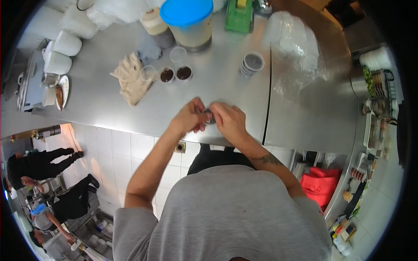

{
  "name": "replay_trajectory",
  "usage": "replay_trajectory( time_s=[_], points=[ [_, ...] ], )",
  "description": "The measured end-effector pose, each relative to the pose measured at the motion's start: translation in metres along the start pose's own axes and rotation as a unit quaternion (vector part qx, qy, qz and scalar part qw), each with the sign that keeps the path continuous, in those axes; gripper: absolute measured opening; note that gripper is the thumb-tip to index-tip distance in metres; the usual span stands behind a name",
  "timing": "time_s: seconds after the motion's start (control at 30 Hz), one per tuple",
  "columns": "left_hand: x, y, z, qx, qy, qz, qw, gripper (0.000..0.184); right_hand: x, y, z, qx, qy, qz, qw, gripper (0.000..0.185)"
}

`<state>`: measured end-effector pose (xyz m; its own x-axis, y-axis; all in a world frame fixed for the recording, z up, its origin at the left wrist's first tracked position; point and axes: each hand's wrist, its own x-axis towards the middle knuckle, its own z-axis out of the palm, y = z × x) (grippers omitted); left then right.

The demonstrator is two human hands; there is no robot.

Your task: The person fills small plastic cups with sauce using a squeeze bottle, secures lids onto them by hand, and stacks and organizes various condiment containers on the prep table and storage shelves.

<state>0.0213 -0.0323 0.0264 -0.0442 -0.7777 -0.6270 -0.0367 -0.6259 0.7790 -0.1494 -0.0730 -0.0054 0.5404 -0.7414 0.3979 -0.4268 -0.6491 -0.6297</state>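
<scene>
Over the front edge of the steel counter [217,89], my left hand [190,116] and my right hand [228,122] meet with bent fingers around a small dark sauce cup [210,116]. The fingers hide most of it. Two small cups of dark sauce, one on the left [166,75] and one on the right [184,73], stand uncovered beyond my left hand. By them lie two clear round lids, one behind [178,55] and one [148,73] against a crumpled beige cloth [132,80]. A stack of small clear cups [252,63] stands beyond my right hand.
At the back are a tub with a blue lid [186,13], a squeeze bottle [156,27] and a green tape dispenser [239,16]. A plastic bag of clear containers [294,41] lies right of the counter seam. White bowls [58,62] stand left. Other people are at the lower left.
</scene>
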Motion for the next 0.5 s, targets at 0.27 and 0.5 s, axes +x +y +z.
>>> replay_trajectory(
  time_s=[0.27, 0.5],
  points=[
    [-0.001, -0.004, 0.012, 0.125, 0.065, 0.049, 0.989, 0.029, -0.003, -0.006, 0.006, -0.094, -0.023, 0.023, 0.995, 0.011],
    [0.009, 0.03, -0.039, 0.43, 0.416, 0.338, 0.727, 0.048, 0.017, -0.005, -0.036, -0.061, 0.075, 0.063, 0.993, 0.002]
  ],
)
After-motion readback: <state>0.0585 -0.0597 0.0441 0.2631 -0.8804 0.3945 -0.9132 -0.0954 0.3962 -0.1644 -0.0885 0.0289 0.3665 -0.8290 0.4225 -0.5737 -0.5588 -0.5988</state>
